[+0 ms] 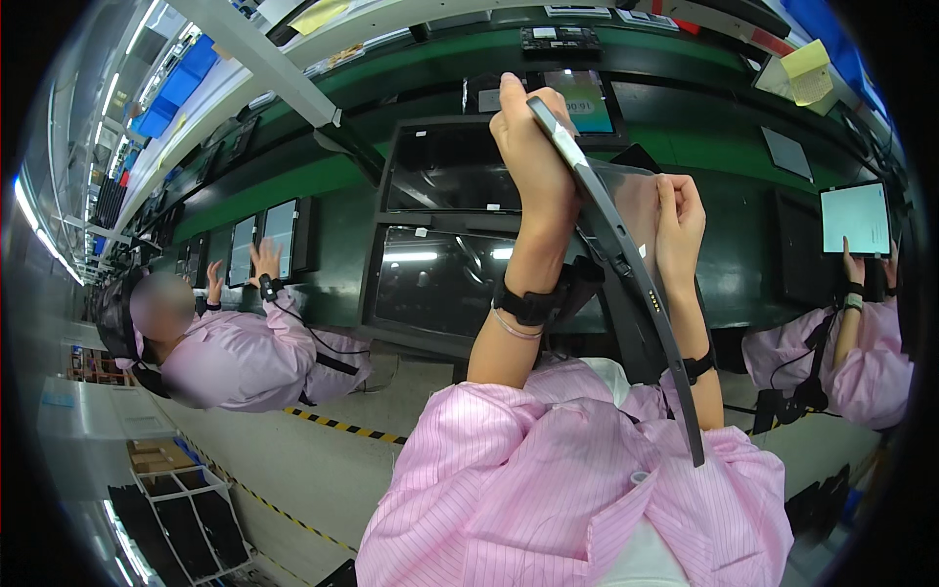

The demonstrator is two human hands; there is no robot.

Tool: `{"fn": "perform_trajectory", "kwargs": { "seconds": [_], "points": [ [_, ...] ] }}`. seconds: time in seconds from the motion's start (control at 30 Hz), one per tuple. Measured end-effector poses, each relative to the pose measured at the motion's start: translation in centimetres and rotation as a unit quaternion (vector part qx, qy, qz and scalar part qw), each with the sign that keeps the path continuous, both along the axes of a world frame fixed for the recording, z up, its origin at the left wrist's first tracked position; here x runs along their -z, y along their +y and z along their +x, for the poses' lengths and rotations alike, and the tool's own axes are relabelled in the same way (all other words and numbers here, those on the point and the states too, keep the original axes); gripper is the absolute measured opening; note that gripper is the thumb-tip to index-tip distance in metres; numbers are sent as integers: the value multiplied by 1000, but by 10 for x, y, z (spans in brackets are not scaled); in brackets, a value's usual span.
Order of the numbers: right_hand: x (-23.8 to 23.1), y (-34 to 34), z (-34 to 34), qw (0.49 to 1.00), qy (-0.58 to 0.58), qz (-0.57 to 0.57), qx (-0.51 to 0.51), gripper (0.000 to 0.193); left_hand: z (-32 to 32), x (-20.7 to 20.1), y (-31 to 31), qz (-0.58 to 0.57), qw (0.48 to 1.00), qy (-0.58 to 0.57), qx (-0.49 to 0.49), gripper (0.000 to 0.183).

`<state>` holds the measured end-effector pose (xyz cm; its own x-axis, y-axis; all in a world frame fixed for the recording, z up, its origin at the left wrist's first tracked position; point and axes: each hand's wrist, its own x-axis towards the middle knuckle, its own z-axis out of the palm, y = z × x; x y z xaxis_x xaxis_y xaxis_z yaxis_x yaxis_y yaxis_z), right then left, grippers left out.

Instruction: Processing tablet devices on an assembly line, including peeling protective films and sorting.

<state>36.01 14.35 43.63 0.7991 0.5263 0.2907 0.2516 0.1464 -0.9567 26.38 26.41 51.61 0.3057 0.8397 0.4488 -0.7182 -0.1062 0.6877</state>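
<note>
A thin dark tablet (627, 252) is held up on edge in front of my chest, its narrow side facing me and a row of small gold contacts along it. My left hand (536, 142) grips its upper end, thumb raised over the top. A clear film (636, 194) spans from the tablet's right side to my right hand (680, 223), whose closed fingers pinch its edge. How much of the film still touches the tablet cannot be made out. The tablet's faces are mostly hidden.
Two dark glossy panels in black trays (445, 279) lie left of my arms on the green bench (675, 132). Behind my left hand is a lit tablet (590, 117). A metal post (259, 59) slants at upper left. Co-workers in pink handle tablets on both sides.
</note>
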Motion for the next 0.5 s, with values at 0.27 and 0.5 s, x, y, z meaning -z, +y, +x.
{"fn": "perform_trajectory", "kwargs": {
  "seconds": [0.27, 0.5],
  "points": [
    [-74, 12, 20, 983, -178, -2, -43, 18, 10, 14, 88, 303, 827, -335, 333, 59],
    [-121, 16, 10, 990, -107, 14, -90, 15, 35, 9, 120, 398, 709, -476, 335, 48]
  ]
}}
